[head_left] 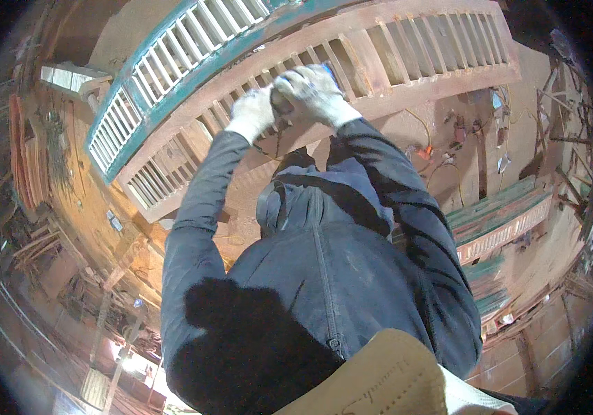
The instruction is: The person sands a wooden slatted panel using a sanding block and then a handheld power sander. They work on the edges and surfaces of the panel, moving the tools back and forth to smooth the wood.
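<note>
My left hand (253, 111) and my right hand (313, 93), both in whitish work gloves, are close together over a long brown wooden shutter (441, 86) with rows of slats. Both hands are closed around a dark rounded tool (281, 104), mostly covered by the gloves, so its exact kind is hidden. A bit of blue shows at the far side of my right glove. Something dark and thin, like a cord, hangs below my hands. Right behind the brown shutter lies a similar shutter with a teal frame (145, 93) and white slats.
Stacked shutters (500, 225) in brown and teal lie at the right. An orange cord connector (426, 151) and cables are on the ground. Reddish boards (23, 152) stand at the far left, and a pale block-like piece (67, 78) sits by the teal shutter's left end.
</note>
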`<state>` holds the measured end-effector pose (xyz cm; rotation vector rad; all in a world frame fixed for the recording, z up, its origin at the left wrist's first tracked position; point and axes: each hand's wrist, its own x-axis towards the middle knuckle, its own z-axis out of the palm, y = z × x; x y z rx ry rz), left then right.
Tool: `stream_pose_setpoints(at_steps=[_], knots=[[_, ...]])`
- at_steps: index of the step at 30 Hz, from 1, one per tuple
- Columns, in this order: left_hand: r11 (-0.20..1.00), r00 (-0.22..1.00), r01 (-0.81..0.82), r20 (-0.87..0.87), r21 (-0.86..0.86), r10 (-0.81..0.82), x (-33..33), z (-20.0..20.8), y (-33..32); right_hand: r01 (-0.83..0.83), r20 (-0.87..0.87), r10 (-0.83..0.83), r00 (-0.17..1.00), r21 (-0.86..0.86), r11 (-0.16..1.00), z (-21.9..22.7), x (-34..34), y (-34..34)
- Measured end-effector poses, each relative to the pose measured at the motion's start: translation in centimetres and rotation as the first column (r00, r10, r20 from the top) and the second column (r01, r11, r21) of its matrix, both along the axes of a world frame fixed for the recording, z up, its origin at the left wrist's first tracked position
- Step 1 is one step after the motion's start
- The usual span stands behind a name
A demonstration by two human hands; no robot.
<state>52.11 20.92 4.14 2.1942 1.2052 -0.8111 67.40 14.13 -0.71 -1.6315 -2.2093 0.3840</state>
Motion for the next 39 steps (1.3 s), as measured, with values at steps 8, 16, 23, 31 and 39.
stream_pose_setpoints(at_steps=[8, 16, 23, 31, 39], knots=[[0.955, 0.975, -0.213, 0.110, 0.204, 0.194, 0.2, -4.0, 8.3, -0.136, 0.048, 0.132, 0.990, 0.078, 0.988, 4.1, 2.9, 11.4], [0.973, 0.961, -0.143, 0.210, -0.183, 0.181, 5.4, -4.7, -5.3, -0.218, -0.039, 0.218, 0.975, 0.004, 0.976, 4.2, 9.3, -2.0], [0.936, 0.875, -0.278, 0.346, -0.214, 0.339, 10.1, -7.5, -21.3, -0.283, 0.032, 0.283, 0.959, 0.012, 0.959, 4.0, 13.2, -12.3], [0.676, 0.524, -0.736, 0.660, 0.031, 0.539, 15.9, -9.1, -16.9, -0.640, -0.112, 0.633, 0.766, -0.042, 0.767, 3.2, 16.6, 0.3], [0.479, 0.245, -0.847, 0.629, -0.233, 0.738, 18.1, -8.4, -1.6, -0.735, -0.027, 0.756, 0.654, 0.215, 0.643, 2.1, 17.4, 16.7]])
